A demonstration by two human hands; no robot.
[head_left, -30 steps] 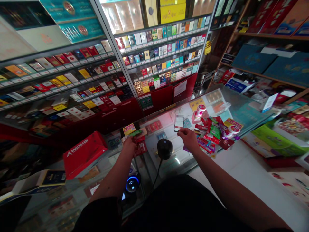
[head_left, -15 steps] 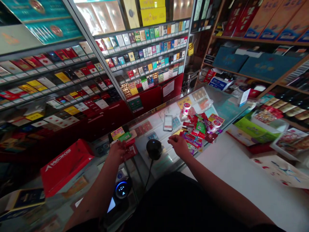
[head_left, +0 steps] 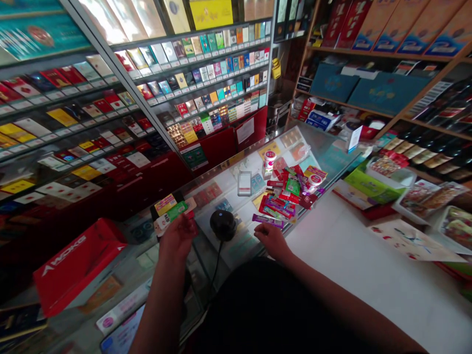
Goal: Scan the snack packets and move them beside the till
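My left hand [head_left: 179,236] is closed over the left part of the glass counter [head_left: 241,248], its fingers around a small red packet [head_left: 191,223] they partly hide. Just beyond it lie a green and white packet [head_left: 177,211] and a yellow and pink box [head_left: 165,204]. My right hand [head_left: 273,239] hangs low with fingers curled, and I see nothing in them. Right above its fingertips is a purple stick pack [head_left: 268,221], at the edge of a pile of colourful candy packets [head_left: 293,189]. Between my hands a black rounded device [head_left: 222,224] stands on a cable.
A white and pink tub [head_left: 269,160] and a small clear rectangular holder [head_left: 244,183] stand farther back. At left lies a red shoebox-like carton [head_left: 79,265]. Cigarette shelves [head_left: 206,64] rise behind the counter. Trays of packaged snacks [head_left: 391,169] sit at right.
The view has shifted. My left hand has drawn the red packet in toward itself. My right hand has come down and nearer my body, and the purple stick pack now shows apart from the pile.
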